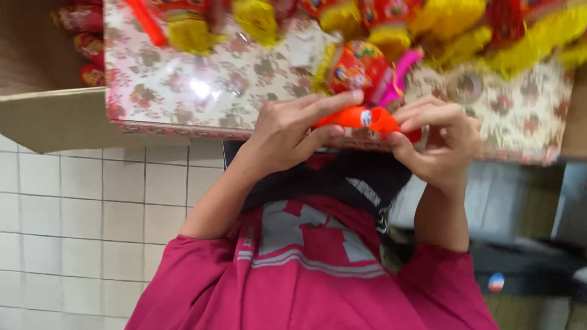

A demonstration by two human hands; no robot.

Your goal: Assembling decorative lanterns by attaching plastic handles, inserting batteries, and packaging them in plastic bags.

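Note:
My left hand (292, 130) and my right hand (439, 142) both pinch a small orange plastic piece (358, 117) between thumb and fingers, one hand at each end. They hold it at the near edge of a table covered with a floral cloth (183, 85). Just beyond the orange piece lies a red and yellow ornament (358, 68) with a pink strip (400, 70) beside it. My magenta shirt (306, 287) fills the bottom of the view.
Several red ornaments with yellow tassels (446, 21) lie along the far side of the table. A cardboard box flap (55, 119) juts out at the left, with red packets (85, 43) behind it. White floor tiles (79, 232) show at lower left.

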